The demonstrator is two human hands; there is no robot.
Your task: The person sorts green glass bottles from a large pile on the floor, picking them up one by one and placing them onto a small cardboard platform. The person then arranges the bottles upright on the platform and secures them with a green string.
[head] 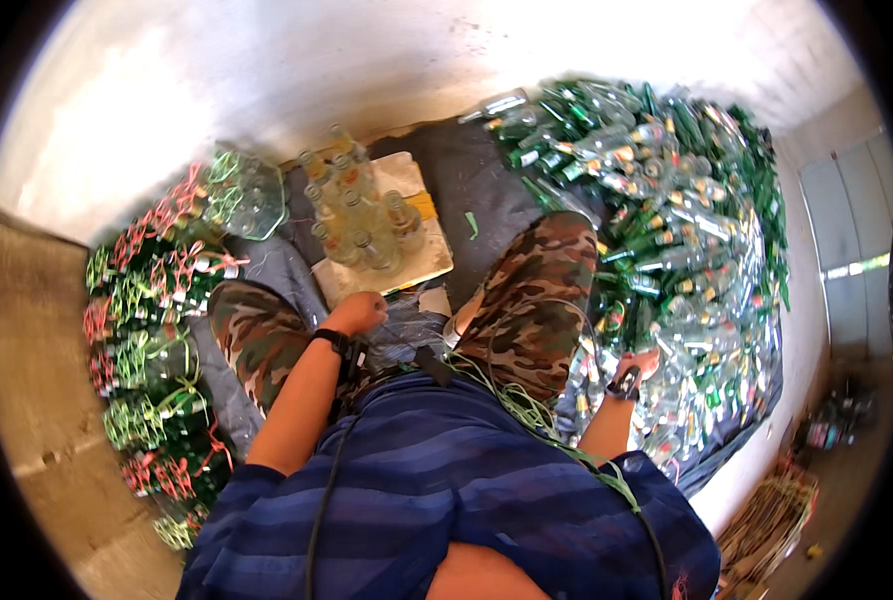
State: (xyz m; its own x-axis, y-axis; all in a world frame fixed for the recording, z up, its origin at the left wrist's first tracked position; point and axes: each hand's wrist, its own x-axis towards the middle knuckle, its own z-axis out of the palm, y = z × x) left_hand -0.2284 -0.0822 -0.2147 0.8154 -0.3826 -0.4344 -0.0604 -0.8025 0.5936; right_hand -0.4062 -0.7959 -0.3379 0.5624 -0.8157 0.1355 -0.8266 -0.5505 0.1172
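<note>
My left hand (362, 312) is loosely curled just in front of a flat pale board (431, 259), with nothing visible in its fingers. Several clear glass bottles (353, 206) stand upright in a close cluster on that board. Over to the right, my right hand (636, 364) reaches down to a big heap of loose glass bottles (705, 247), green and clear, lying on their sides. Its fingers are at the bottles, but whether they grip one is hard to make out. Thin green plastic strings (518, 401) lie across my waist and lap.
Bottle bundles tied with red and green string (150, 360) line the left side. Another tied bundle of clear bottles (255, 195) stands by the white wall (326, 67). Dark sheeting (458, 161) covers the floor. A box of brown strips (769, 517) sits at lower right.
</note>
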